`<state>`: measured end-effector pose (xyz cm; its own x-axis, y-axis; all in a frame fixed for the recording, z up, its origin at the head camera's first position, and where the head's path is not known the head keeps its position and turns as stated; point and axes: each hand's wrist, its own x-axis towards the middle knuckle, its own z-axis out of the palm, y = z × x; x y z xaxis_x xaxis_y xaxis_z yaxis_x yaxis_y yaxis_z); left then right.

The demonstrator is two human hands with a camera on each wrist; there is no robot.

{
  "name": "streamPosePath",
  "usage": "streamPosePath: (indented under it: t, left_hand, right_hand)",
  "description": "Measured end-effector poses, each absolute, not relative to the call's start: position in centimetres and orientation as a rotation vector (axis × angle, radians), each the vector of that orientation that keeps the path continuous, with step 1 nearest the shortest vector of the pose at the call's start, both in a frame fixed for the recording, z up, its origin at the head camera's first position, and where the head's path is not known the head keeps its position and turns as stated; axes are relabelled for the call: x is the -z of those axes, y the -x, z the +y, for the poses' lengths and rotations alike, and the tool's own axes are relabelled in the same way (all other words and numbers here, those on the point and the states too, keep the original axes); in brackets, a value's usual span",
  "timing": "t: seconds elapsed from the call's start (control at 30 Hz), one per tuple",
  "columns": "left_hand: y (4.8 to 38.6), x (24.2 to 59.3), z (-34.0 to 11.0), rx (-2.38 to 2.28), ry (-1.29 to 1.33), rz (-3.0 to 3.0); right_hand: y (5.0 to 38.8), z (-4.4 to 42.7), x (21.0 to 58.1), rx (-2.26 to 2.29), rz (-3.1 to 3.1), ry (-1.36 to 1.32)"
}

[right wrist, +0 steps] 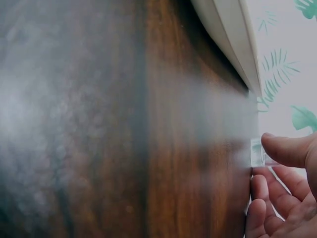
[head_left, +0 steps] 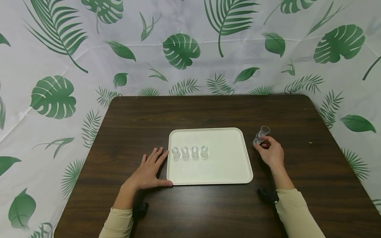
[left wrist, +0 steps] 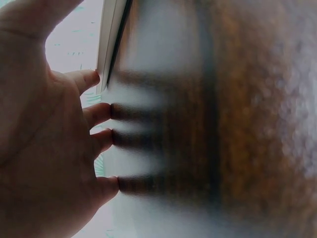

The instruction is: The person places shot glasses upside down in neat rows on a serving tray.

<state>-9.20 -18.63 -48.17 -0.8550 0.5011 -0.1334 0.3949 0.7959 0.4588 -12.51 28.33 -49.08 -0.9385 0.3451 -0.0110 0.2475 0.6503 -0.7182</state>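
Observation:
Several small clear cups [head_left: 194, 152] stand in a row on the left half of a cream tray [head_left: 226, 168]. My left hand [head_left: 148, 173] rests on the table with its fingers spread, the thumb and index fingertip touching the tray's left side. Right of the tray, my right hand [head_left: 271, 153] pinches a small clear cup [right wrist: 256, 152] between thumb and fingers, low at the tabletop. Just behind it in the head view is another clear cup [head_left: 265, 130], its wide rim upward; whether the two touch I cannot tell.
The dark wood table [head_left: 208, 211] reaches well past the tray on all sides. Behind it hangs a white cloth [head_left: 205, 69] printed with green leaves. Dark wrist cameras sit under both wrists, near the sleeves.

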Motion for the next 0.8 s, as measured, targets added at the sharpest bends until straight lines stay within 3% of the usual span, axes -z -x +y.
streamPosePath:
  t: [0.8]
  left_hand:
    - [9.3, 48.4, -18.7, -0.611, -0.688, 2.729]
  right_hand:
    - [11.1, 28.0, 46.5, -1.403, -2.548, 0.458]
